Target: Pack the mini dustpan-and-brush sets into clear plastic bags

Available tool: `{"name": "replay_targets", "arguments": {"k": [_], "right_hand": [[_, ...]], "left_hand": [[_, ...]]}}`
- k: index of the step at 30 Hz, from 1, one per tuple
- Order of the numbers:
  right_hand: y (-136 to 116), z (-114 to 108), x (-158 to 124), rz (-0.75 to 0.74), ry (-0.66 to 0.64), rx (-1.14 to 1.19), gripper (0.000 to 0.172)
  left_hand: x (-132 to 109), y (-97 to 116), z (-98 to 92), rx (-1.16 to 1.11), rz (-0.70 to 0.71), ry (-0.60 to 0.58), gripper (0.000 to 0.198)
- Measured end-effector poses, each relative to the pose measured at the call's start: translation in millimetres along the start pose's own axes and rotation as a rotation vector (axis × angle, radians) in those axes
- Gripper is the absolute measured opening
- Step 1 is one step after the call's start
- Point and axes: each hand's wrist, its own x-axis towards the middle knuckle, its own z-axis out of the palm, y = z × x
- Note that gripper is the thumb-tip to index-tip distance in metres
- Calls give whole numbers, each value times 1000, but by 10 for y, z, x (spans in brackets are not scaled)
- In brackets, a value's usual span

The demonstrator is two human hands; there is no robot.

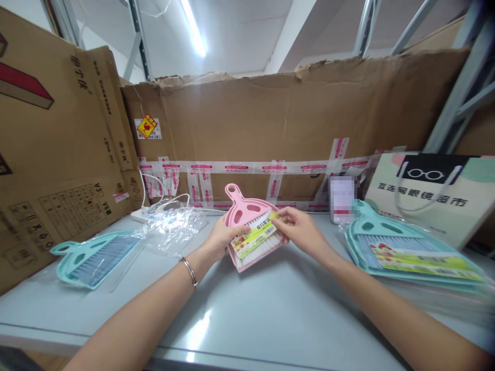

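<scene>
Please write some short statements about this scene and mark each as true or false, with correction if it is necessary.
1. The left hand and right hand both touch the pink dustpan set. True.
2. The bracelet is on the right wrist. False: it is on the left wrist.
3. A turquoise dustpan lies at the picture's left. True.
4. The label on the pink dustpan set is plain blue. False: it is mainly yellow-green.
5. The bag with the glasses drawing stands on the picture's right. True.

two hands (217,237) (299,226), one pink dustpan (245,202), at least two teal dustpans (83,263) (377,226), one bracelet (188,268), one bag (444,201)
</scene>
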Motion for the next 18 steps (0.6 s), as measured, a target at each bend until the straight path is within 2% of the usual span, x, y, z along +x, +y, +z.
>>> {"name": "replay_targets", "arguments": {"k": [2,3,4,5,6,8,9,10,12,14,15,16,17,18], "right_hand": [[-19,16,-26,-82,269,-27,47],[-30,36,-42,-82,402,-5,59],[-42,65,-62,-38,475,49,68],[-52,102,-84,38,454,134,70],[-62,146,-108,127,339,244,66],[-78,236,-158,269,18,500,50],[-84,275,-180,312,-95,618,41],[-86,307,-199,347,-148,717,34],[-82,341,-221,415,-99,834,25],[-66,340,-223,476,-15,871,19],[-56,332,-219,495,8,875,17],[-45,322,-214,508,26,877,15],[-35,313,-209,515,37,876,15],[-25,306,-205,518,42,875,15]], "left_hand": [[2,5,20,-34,53,43,52],[2,12,34,-62,75,75,53],[-1,18,49,-92,95,111,55],[-5,20,66,-119,111,145,57],[-10,17,85,-138,123,167,58],[-16,-5,121,-146,140,154,60],[-13,-18,133,-131,145,124,59],[-5,-25,135,-102,147,90,58],[23,7,88,29,150,41,50],[53,119,-60,298,181,75,43],[62,202,-175,510,233,125,42],[65,293,-314,743,298,235,40],[62,384,-468,1001,324,363,39],[52,467,-627,1245,284,486,38]]}}
